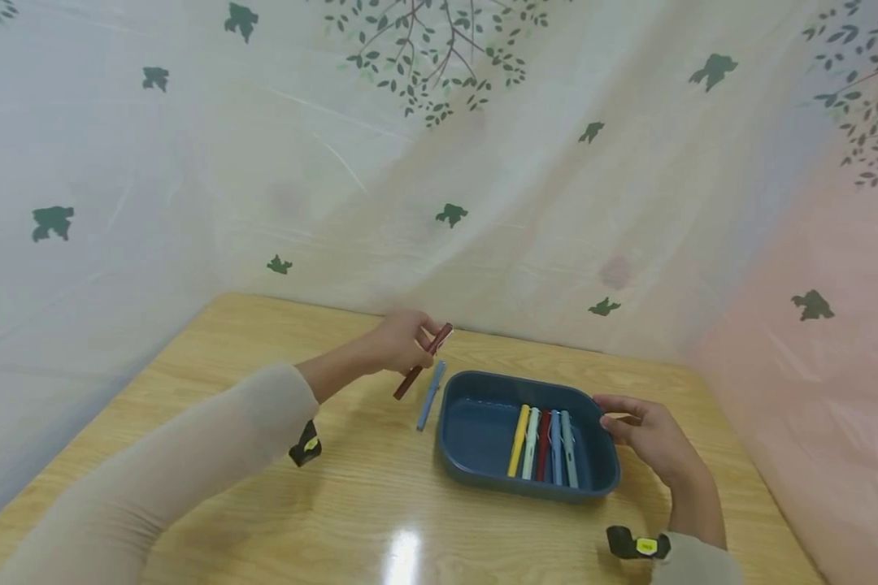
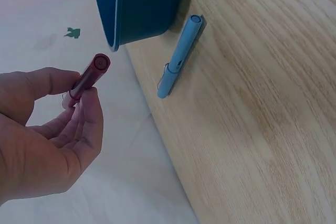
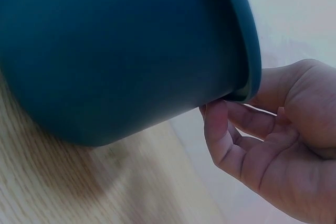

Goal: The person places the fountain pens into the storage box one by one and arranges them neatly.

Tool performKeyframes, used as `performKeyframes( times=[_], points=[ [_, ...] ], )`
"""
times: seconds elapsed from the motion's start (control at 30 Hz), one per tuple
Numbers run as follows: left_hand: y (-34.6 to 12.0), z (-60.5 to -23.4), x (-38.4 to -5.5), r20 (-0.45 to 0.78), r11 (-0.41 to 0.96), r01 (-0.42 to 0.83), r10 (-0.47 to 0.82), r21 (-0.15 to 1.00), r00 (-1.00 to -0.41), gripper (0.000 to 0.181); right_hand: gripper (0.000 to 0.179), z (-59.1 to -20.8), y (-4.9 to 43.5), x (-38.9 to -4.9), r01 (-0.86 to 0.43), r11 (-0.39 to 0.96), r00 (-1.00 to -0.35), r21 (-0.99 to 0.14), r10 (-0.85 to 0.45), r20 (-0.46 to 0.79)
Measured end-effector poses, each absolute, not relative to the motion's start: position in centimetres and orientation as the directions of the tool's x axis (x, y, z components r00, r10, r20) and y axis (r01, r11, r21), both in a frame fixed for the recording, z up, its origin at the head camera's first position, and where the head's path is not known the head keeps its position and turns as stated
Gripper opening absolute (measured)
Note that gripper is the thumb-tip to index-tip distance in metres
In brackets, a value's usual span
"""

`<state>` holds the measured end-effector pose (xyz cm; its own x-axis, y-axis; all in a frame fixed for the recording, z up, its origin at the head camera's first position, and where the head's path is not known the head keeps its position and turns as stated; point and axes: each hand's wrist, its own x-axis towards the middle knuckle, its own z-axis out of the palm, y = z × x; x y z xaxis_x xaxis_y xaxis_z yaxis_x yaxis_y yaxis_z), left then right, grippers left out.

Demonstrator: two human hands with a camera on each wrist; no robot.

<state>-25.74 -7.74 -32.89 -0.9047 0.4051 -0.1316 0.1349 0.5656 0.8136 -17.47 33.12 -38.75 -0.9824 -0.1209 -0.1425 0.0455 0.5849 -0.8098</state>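
Observation:
My left hand (image 1: 402, 340) pinches a dark red pen (image 1: 413, 380) between thumb and fingers, holding it above the table just left of the blue basin (image 1: 475, 479). In the left wrist view the red pen (image 2: 91, 76) points its round end toward the camera. A blue pen (image 1: 431, 396) with a clip lies on the table between that hand and the basin. My right hand (image 1: 651, 435) grips the basin's right rim, with thumb and fingers on either side of it in the right wrist view. Inside the basin several pens lie side by side: yellow (image 1: 518, 440), pale green, red, blue and grey-green.
The wooden table (image 1: 322, 520) extends on all sides of the basin. A pale curtain (image 1: 380, 179) printed with green birds and leafy branches hangs behind the table and along its sides. Each forearm wears a black strap (image 1: 306, 445) with a yellow label.

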Motion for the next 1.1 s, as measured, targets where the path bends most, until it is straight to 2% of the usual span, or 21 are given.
performKeyframes(
  times=[0.37, 0.7, 1.1],
  points=[
    [-6.0, -33.5, -24.6, -0.141, 0.56, 0.162, 0.458, 0.813, -0.878, 0.047, 0.045, -38.7, 33.1, -17.4, 0.045, 0.576, -0.983, -0.816, -0.12, -0.139],
    [-4.0, -34.0, -23.7, -0.124, 0.637, 0.268, 0.501, 0.722, -0.856, 0.048, 0.045, -38.7, 33.1, -17.4, 0.052, 0.575, -0.983, -0.816, -0.114, -0.143],
    [-1.7, -34.2, -23.2, -0.13, 0.559, 0.223, 0.522, 0.799, -0.843, 0.047, 0.046, -38.7, 33.1, -17.5, 0.053, 0.575, -0.981, -0.816, -0.121, -0.149]
  ],
)
